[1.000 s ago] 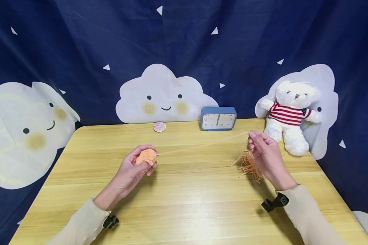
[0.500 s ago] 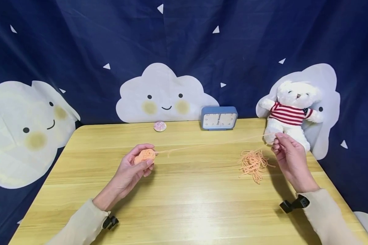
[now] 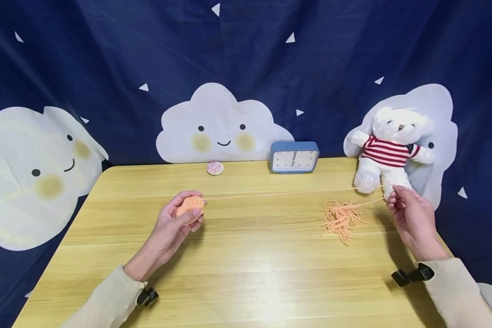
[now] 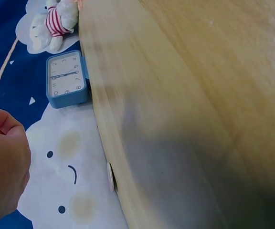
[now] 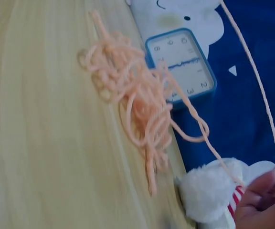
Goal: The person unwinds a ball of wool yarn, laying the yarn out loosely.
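In the head view my left hand (image 3: 174, 230) grips a small ball of peach yarn (image 3: 190, 206), thumb across its front. A strand of yarn (image 3: 279, 194) runs taut from the ball over to my right hand (image 3: 414, 218), which pinches it between thumb and fingertips in front of the teddy bear. From that pinch, a second length slants down to a loose yarn tangle (image 3: 341, 221) on the table. Close up in the right wrist view, the tangle (image 5: 142, 100) shows many loops. The left wrist view catches only part of my left hand (image 4: 6, 167), the ball mostly hidden.
A blue clock (image 3: 294, 157) stands at the back edge of the wooden table (image 3: 246, 273). Left of it is a round pinkish disc (image 3: 215, 168). A white teddy bear (image 3: 387, 155) in a striped shirt sits at the back right, against a dark blue cloud-print curtain (image 3: 254, 54).
My right hand has moved right and slightly toward me, away from the tangle, drawing out a longer strand and lifting yarn from the tangle. My left hand stays nearly in place with the ball.
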The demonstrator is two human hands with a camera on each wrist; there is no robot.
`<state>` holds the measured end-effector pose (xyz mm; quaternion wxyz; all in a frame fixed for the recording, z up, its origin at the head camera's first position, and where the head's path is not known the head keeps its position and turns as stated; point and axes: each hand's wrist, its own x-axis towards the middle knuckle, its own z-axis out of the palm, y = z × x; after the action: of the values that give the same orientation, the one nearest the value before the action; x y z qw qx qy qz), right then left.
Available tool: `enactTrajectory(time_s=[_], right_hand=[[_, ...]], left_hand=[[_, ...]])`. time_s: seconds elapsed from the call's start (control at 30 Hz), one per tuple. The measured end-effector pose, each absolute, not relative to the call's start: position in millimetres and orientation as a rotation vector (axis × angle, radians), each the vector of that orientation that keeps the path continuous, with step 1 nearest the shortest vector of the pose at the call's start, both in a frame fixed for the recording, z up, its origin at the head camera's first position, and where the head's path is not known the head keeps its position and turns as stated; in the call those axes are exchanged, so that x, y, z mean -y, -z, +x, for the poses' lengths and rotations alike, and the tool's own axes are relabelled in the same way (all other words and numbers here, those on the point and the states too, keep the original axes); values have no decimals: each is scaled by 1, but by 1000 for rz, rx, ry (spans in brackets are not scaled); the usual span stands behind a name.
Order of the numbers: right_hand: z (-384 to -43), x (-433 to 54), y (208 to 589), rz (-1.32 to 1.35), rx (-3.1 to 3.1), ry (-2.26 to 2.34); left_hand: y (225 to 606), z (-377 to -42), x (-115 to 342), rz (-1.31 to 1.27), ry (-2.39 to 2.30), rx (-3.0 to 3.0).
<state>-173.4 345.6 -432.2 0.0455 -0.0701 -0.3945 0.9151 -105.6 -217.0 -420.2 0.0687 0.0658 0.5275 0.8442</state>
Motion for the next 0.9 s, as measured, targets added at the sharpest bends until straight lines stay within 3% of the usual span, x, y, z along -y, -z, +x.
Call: enactTrajectory(time_s=[0.43,0.7,0.9], right_hand=[[-172,-354,444,-81,2140,-2576],[-170,-294,428,-43,2674,-1822],[-168,-230,422,248,2707,-1987]], left_hand=[[415,-110,209,184,-2545,-1583],[413,-110,206,190,-2527,-1595],[410,-109,201,151,-2496,-1625]])
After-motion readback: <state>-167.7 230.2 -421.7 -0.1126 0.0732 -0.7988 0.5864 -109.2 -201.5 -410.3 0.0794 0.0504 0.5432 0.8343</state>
